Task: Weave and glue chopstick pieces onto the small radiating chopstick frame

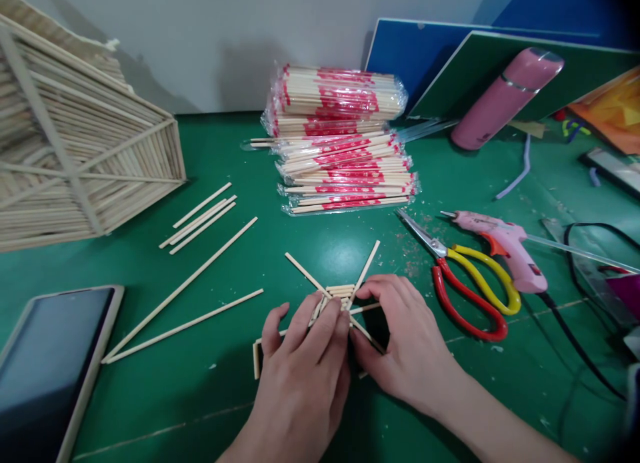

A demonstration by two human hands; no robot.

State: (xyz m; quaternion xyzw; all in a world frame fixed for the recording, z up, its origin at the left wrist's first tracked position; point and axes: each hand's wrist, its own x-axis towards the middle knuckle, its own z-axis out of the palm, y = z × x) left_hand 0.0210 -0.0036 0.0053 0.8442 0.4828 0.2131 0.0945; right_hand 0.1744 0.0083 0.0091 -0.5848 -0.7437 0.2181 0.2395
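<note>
A small framework of pale wooden sticks (341, 291) lies on the green table, its sticks crossing and sticking out in several directions. My left hand (306, 370) presses over its middle, fingers bent and holding it down. On the right side, my right hand (407, 340) grips the same framework, with the thumb and fingers curled around its outer sticks. Much of the framework is hidden under both hands. To the left, two long sticks (183, 290) meet at one end, and several shorter cut sticks (200, 220) lie beyond them.
Plastic-wrapped chopstick packs (345, 143) are piled at the back. Scissors (460, 276) and a pink glue gun (500, 246) with a cord lie right. A pink bottle (505, 100) leans against boards (450, 76). A phone (45, 363) and large stick structure (90, 136) occupy the left.
</note>
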